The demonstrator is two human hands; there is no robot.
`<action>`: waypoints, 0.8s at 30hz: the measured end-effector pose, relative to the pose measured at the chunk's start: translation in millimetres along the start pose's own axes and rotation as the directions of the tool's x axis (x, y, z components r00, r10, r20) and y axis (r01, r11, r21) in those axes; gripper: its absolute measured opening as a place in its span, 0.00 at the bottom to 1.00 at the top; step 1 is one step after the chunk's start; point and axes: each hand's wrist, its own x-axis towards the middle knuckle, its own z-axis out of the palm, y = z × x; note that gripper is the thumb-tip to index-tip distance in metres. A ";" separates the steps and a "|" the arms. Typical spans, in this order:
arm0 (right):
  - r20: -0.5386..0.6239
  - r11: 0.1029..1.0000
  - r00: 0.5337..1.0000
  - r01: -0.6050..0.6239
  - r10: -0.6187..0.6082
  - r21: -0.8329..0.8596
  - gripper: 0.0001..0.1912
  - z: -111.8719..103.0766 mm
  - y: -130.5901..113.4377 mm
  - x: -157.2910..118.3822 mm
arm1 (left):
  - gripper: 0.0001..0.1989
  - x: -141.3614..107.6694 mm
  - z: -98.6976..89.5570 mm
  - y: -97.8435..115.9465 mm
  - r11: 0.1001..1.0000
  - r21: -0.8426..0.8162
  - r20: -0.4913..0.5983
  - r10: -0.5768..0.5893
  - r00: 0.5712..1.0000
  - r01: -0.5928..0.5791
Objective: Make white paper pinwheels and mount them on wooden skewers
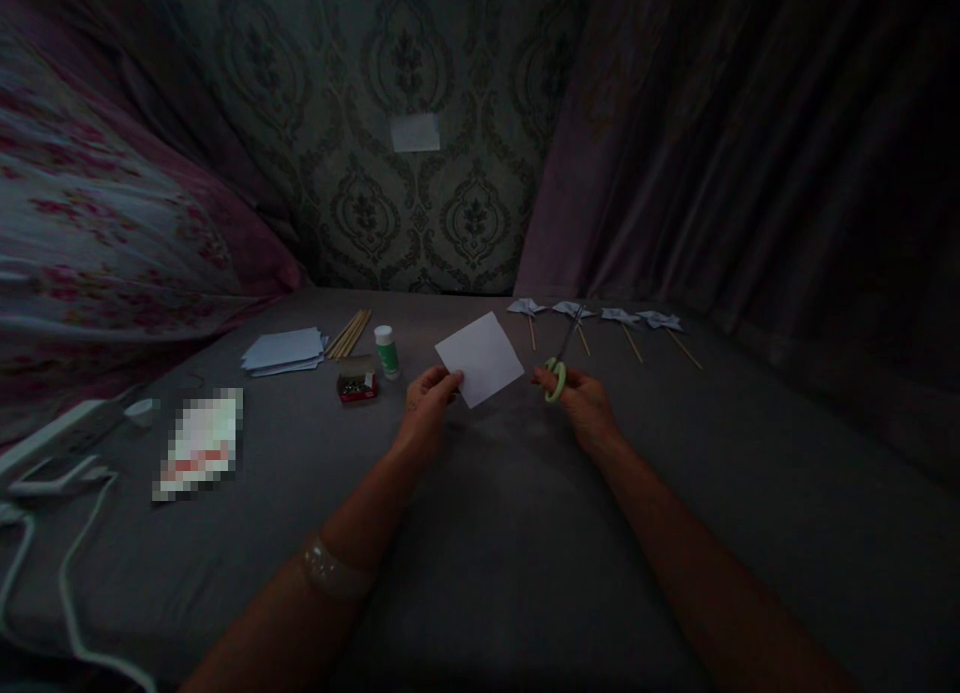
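Observation:
A square white sheet of paper (482, 360) is pinched at its lower left edge by my left hand (430, 401). My right hand (583, 403) grips scissors (556, 379) by their green handles, the blades pointing up and away from the paper. Just left of my left hand stand a green and white glue stick (386, 352) and a small red box (356, 388) of small metal pieces. Beyond the scissors lie several folded paper pinwheels (619, 317) on wooden sticks.
A stack of white paper (283, 352) and a bundle of wooden sticks (349, 334) lie at the back left of the grey cloth surface (495, 553). At the far left are a white power strip (56, 438) with cables and a blurred packet (201, 443).

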 end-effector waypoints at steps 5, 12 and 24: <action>0.028 0.998 0.999 -0.025 0.023 0.057 0.23 0.1 0.6 -0.1 | 0.08 -1.4 -0.1 -2.8 0.999 0.032 0.049 0.000 0.999 -0.001; 0.102 0.994 0.995 -0.015 0.005 0.106 0.22 4.1 4.9 -2.7 | 0.11 -2.2 1.0 -4.8 0.998 0.023 0.056 -0.051 0.997 0.050; 0.121 0.995 0.992 -0.040 0.029 0.088 0.22 8.9 10.5 -5.7 | 0.17 -3.9 2.1 -6.0 0.997 0.007 0.046 -0.076 0.996 0.076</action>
